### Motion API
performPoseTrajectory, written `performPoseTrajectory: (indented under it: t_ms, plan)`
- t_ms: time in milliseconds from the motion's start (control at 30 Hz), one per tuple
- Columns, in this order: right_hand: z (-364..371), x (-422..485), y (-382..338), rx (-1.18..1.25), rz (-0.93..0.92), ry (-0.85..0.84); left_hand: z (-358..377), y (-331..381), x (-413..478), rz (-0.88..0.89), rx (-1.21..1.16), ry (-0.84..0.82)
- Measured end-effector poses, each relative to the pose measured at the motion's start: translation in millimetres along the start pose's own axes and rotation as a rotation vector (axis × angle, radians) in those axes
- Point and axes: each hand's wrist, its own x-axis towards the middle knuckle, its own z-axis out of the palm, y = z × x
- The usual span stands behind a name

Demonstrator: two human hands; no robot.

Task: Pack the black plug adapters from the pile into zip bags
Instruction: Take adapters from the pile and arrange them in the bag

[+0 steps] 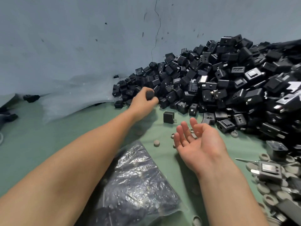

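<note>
A crinkly zip bag (pixel 135 185) lies nearest on the desk (pixel 48 144). Beyond it the left hand (pixel 143 103) pinches one black adapter (pixel 149 95) at the edge of the pile (pixel 228 82) — the right hand (pixel 195 141) is palm-up, fingers spread. The adapter looks light, rigid and smooth — best gripped by its flat sides, not the prongs.

Black plastic adapters (pixel 228 82) semi-glossy; zip bag (pixel 138 181) clear crinkled film.

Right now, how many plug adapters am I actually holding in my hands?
1. The left hand grips one black adapter at the near edge of the pile; the right hand lies open, palm up, empty. Another could be hidden inside the left palm.
</note>
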Motion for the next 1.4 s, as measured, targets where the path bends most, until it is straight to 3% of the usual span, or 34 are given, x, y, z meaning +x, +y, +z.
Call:
performPoseTrajectory:
  t_ms: [67,133,200,267,367,533,633,767,900,967,1100,1267,1333,1400]
  plan:
    - [6,-5,5,0.009,0.001,-0.035,-24,24,-12,-0.275,-0.668,-0.171]
    - [12,-11,13,0.017,0.006,-0.08,-50,41,-30,-0.307,-1.135,-0.359]
    - [19,-21,23,0.028,0.023,-0.143,-69,54,-57,-0.237,-1.3,-0.496]
    - [28,-31,34,0.022,0.051,-0.213,-83,63,-87,-0.211,-1.317,-0.594]
    - [40,-46,50,0.02,0.073,-0.302,-100,69,-126,-0.172,-1.225,-0.615]
    - [43,-58,70,0.093,0.108,-0.404,-98,69,-172,-0.095,-0.738,-0.259]
    - [44,-59,82,0.141,0.142,-0.403,-86,70,-188,-0.038,-0.569,-0.179]
    - [37,-52,79,0.28,0.14,-0.35,-83,71,-183,-0.06,-0.602,-0.174]
    - [29,-40,66,0.3,0.078,-0.345,-89,67,-154,-0.084,-0.692,0.07]
    - [26,-38,61,0.31,0.068,-0.352,-89,63,-138,-0.14,-0.69,0.111]
    - [18,-35,50,0.353,0.046,-0.358,-75,54,-108,-0.191,-0.44,0.041]
    - [4,-25,32,0.421,-0.032,-0.217,-26,48,-81,0.025,0.228,-0.251]
    - [-3,-22,25,0.451,-0.058,-0.157,-4,48,-76,0.08,0.386,-0.392]
    - [-7,-21,20,0.46,-0.077,-0.118,12,46,-72,0.101,0.508,-0.389]
